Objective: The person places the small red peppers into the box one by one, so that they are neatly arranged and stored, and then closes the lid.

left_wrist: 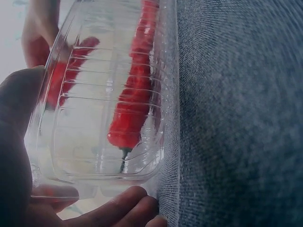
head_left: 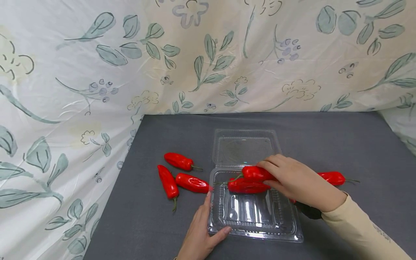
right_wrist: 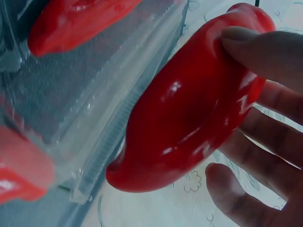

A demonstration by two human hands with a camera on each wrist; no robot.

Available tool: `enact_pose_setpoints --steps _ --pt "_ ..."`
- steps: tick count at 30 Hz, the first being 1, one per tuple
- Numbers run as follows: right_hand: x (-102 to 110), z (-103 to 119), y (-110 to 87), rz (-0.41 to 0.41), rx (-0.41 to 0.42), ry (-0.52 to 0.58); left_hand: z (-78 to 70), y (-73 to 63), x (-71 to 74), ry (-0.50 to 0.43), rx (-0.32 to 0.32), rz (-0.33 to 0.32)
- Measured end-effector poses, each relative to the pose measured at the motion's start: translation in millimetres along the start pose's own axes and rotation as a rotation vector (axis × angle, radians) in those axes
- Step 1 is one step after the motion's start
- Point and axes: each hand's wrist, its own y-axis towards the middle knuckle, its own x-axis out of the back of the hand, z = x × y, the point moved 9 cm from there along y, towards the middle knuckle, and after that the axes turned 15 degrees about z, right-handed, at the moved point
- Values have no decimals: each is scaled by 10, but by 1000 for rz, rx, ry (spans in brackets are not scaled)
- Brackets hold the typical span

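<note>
A clear plastic clamshell container (head_left: pixel 256 236) lies on the grey cloth with its lid (head_left: pixel 245 146) folded back. Inside its base, near the hinge, rests one red pepper (head_left: pixel 245 186). Just above that, my right hand (head_left: pixel 289 178) pinches a second red pepper (right_wrist: pixel 194 104) between thumb and fingers, its green stem pointing left. My left hand (head_left: pixel 203 231) holds the container's front left corner, thumb on the front rim and fingers along the left side. In the left wrist view, the pepper in the base (left_wrist: pixel 132 104) shows through the ribbed plastic wall.
Left of the container lie three more red peppers, one at the back (head_left: pixel 178 161), one upright in view (head_left: pixel 168 181) and one (head_left: pixel 192 182) close to the container's wall. Another pepper (head_left: pixel 333 178) lies to the right, partly behind my right forearm. A floral curtain (head_left: pixel 201 54) hangs behind.
</note>
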Motion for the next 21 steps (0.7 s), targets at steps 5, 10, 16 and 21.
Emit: enact_pose_setpoints --steps 5,10,16,21 --pt "-110 58 61 38 -9 1 5 -13 6 10 -5 -9" --pt "-265 135 118 92 2 9 2 -20 13 31 -6 -24" --pt "-432 166 153 146 -15 41 -2 -17 13 33 -3 -24" --pt "-520 179 176 171 -20 77 -4 -11 12 24 -4 -22"
